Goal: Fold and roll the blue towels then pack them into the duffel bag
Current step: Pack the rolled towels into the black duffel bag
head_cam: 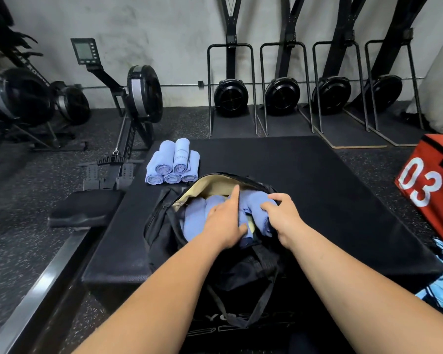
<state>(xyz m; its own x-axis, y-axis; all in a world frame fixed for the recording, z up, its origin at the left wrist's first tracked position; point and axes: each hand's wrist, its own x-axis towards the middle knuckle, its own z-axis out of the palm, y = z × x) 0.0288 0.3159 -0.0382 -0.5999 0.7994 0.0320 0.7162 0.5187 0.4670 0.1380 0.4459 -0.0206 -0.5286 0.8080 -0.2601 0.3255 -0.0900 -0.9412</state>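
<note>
My duffel bag (161, 226) holds rolled blue towels (195, 215).
My left hand (225, 221) presses them, fingers straight; my right hand (281, 215) grips the rightmost roll (256, 203).

- Even, soft indoor light from overhead; fairly bright, with no hard shadows.
- The pale far wall (164, 34) is the brightest area, mottled but not blown out.
- The black pad (330, 190) and the duffel bag (241, 274) swallow light; folds and seams near the bottom are hard to read.
- The blue towels (195, 218) in the bag look slightly washed, with faint soft shadow between them.
- The left hand (223, 221) and right hand (281, 215) are a little soft at the fingertips.
- A dull sheen runs along the rail (36, 284), near left.
- Wide-angle bending: the metal frames (315, 85) at far right lean, and the edges stretch.
- The red box (430, 180), right, is strongly saturated; the near corners are smeared.
</note>
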